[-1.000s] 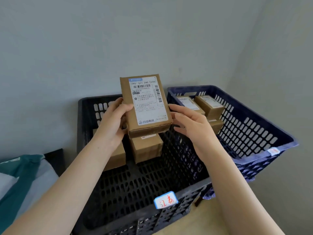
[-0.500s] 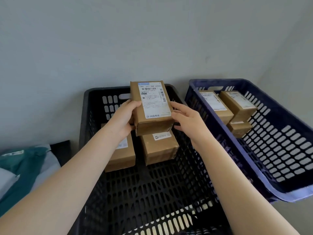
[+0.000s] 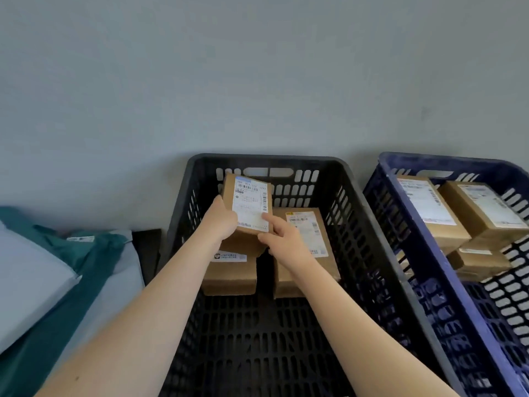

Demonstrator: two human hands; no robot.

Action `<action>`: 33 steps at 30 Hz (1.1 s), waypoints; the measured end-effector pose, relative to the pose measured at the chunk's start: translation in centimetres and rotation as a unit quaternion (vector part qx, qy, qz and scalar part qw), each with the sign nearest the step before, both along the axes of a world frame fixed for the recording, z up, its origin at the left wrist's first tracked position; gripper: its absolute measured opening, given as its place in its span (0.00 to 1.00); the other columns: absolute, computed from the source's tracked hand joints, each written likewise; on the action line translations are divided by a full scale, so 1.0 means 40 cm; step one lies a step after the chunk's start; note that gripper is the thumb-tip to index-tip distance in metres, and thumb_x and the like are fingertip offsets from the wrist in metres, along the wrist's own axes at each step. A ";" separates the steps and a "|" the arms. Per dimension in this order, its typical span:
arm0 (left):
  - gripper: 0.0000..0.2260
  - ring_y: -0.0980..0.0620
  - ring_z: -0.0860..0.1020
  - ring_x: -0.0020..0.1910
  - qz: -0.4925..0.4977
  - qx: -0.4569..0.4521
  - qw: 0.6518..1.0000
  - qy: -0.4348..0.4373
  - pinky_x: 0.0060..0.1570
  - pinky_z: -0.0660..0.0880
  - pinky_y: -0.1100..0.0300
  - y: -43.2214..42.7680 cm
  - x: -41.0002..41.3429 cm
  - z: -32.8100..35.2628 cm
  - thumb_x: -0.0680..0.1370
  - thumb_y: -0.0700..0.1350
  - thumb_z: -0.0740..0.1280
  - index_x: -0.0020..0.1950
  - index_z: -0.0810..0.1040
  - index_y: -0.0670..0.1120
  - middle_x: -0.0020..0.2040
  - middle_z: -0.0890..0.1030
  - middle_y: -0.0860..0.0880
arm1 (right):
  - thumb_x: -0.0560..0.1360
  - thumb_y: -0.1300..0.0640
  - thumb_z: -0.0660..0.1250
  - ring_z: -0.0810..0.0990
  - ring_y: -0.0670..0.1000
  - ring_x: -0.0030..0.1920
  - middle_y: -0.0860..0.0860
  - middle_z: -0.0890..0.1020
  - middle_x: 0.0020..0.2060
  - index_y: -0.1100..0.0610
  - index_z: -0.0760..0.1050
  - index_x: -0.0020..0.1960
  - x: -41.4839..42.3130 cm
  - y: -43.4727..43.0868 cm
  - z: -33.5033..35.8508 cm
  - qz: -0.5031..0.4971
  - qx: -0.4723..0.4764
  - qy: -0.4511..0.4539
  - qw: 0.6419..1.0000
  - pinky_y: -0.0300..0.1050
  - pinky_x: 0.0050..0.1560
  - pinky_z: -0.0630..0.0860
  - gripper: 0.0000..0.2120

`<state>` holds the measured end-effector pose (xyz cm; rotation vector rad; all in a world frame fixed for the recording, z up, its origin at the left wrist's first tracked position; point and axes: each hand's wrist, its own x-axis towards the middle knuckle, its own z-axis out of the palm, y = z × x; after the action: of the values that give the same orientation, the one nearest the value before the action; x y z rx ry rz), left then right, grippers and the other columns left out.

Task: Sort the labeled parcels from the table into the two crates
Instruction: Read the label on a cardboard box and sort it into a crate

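Brown cardboard parcel (image 3: 248,206) with white barcode label is facing up, long axis running near-to-far, far end tilting upward. Label print is reading too blurred to make out. It is hovering inside the black slotted plastic crate (image 3: 269,158), above two more cardboard parcels (image 3: 232,275). Left hand (image 3: 220,222) is gripping its left edge; right hand (image 3: 283,242) is pinching its near right corner.

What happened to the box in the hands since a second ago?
The held parcel went down and forward into the black crate, over the two lying parcels there. The left hand and right hand both still grip it; nothing was let go. The lying parcels and the stacked parcels in the blue crate stayed put.
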<state>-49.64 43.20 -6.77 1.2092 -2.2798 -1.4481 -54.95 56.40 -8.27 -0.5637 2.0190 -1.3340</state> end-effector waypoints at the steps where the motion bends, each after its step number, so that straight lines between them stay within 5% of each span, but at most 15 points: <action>1: 0.21 0.47 0.72 0.57 -0.012 -0.018 1.000 -0.021 0.49 0.68 0.58 -0.007 0.000 -0.006 0.79 0.34 0.56 0.73 0.62 0.41 0.66 0.73 0.42 | 0.78 0.61 0.63 0.72 0.49 0.64 0.49 0.71 0.69 0.49 0.65 0.73 0.000 -0.002 -0.011 0.005 0.002 -0.005 1.000 0.46 0.63 0.72 0.25; 6: 0.32 0.43 0.71 0.64 -0.061 -0.142 0.979 -0.130 0.60 0.72 0.52 -0.018 0.017 -0.022 0.78 0.36 0.59 0.78 0.48 0.48 0.74 0.61 0.40 | 0.77 0.64 0.61 0.73 0.40 0.56 0.40 0.74 0.61 0.45 0.67 0.71 0.011 -0.003 -0.029 0.037 -0.020 -0.008 0.999 0.43 0.63 0.71 0.26; 11: 0.36 0.45 0.51 0.76 -0.133 -0.233 0.947 -0.178 0.73 0.59 0.49 -0.016 0.036 -0.027 0.78 0.41 0.64 0.79 0.45 0.46 0.79 0.45 0.46 | 0.76 0.68 0.61 0.72 0.36 0.50 0.39 0.74 0.59 0.44 0.66 0.72 0.021 -0.012 -0.036 0.055 -0.014 0.034 0.998 0.30 0.49 0.69 0.30; 19: 0.42 0.44 0.45 0.77 -0.226 -0.250 0.907 -0.255 0.73 0.58 0.47 -0.011 0.053 -0.020 0.74 0.40 0.67 0.79 0.43 0.49 0.78 0.40 0.47 | 0.77 0.66 0.60 0.74 0.41 0.46 0.47 0.78 0.50 0.47 0.76 0.56 0.027 -0.003 -0.041 0.001 0.002 0.105 0.994 0.30 0.41 0.69 0.17; 26: 0.37 0.42 0.43 0.77 -0.197 -0.295 0.901 -0.250 0.74 0.57 0.47 0.001 0.049 -0.027 0.77 0.35 0.62 0.79 0.44 0.49 0.78 0.42 0.44 | 0.76 0.67 0.59 0.74 0.45 0.58 0.46 0.77 0.61 0.45 0.72 0.68 0.026 0.000 -0.046 0.059 0.021 0.119 0.991 0.29 0.49 0.69 0.25; 30: 0.36 0.42 0.43 0.77 -0.189 -0.304 0.898 -0.257 0.74 0.55 0.48 0.010 0.046 -0.026 0.78 0.36 0.62 0.79 0.43 0.48 0.78 0.41 0.43 | 0.77 0.66 0.58 0.76 0.42 0.50 0.45 0.75 0.65 0.42 0.69 0.70 0.025 0.001 -0.051 0.080 0.032 0.105 0.991 0.30 0.42 0.75 0.28; 33: 0.35 0.41 0.43 0.77 -0.190 -0.312 0.894 -0.260 0.74 0.53 0.48 0.012 0.044 -0.025 0.78 0.37 0.62 0.79 0.44 0.48 0.78 0.42 0.42 | 0.77 0.66 0.58 0.77 0.46 0.52 0.46 0.77 0.63 0.41 0.69 0.70 0.021 0.000 -0.051 0.080 0.034 0.106 0.991 0.35 0.48 0.76 0.28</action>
<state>-47.88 43.67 -7.78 1.0508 -3.1162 -0.3593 -54.12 56.42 -10.32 -0.8472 2.1282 -1.1463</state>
